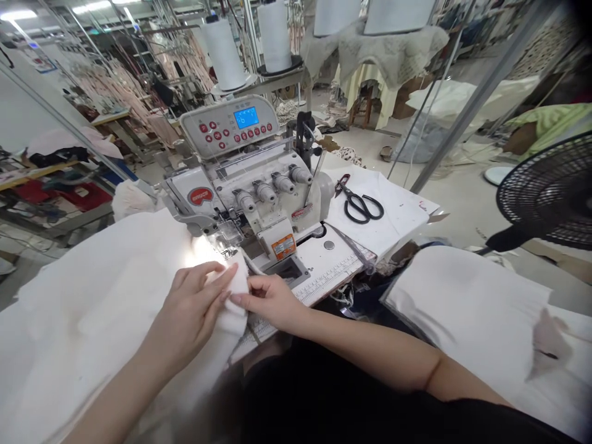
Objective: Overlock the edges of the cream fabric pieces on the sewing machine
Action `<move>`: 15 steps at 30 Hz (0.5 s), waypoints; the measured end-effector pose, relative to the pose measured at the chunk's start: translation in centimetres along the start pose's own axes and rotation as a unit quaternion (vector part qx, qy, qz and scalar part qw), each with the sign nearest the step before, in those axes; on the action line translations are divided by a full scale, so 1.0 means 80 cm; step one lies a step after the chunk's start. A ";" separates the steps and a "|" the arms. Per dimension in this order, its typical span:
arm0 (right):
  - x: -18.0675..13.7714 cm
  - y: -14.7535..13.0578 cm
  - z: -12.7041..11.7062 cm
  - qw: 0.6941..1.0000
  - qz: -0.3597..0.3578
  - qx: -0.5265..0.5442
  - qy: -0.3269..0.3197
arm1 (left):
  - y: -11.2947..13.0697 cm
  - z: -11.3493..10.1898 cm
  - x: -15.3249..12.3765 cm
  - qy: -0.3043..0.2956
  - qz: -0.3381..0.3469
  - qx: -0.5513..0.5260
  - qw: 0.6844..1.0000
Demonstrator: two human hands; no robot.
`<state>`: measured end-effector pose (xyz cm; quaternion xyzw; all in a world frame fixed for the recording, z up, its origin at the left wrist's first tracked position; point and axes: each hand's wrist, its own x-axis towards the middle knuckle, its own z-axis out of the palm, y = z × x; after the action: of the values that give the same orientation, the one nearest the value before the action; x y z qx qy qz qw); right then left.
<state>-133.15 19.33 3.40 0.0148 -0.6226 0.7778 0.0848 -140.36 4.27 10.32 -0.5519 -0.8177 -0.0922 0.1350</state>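
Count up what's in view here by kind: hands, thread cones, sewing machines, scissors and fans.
Left hand and right hand on the white cloth: 2
Thread cones: 4
Sewing machine: 1
Scissors: 1
Fan: 1
Total: 9

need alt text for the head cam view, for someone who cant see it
A left hand presses and a right hand pinches folded white fabric at the front of a white overlock sewing machine. Black-handled scissors lie on a white sheet beside the machine, with a black fan to the right and thread cones behind.
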 end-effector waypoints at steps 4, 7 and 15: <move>0.001 -0.008 -0.001 1.000 0.002 0.022 0.007 | -0.001 0.002 -0.001 0.000 0.001 -0.002 1.000; 0.001 -0.007 0.000 0.999 -0.014 0.030 0.005 | -0.002 0.000 0.001 -0.027 -0.024 0.003 0.999; 0.001 -0.008 -0.005 0.998 0.000 0.044 0.034 | -0.006 -0.007 -0.001 -0.017 -0.016 -0.053 0.998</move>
<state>-133.09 19.85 3.96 -0.0078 -0.5846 0.8045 0.1051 -140.69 3.88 10.85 -0.5465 -0.8226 -0.1284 0.0904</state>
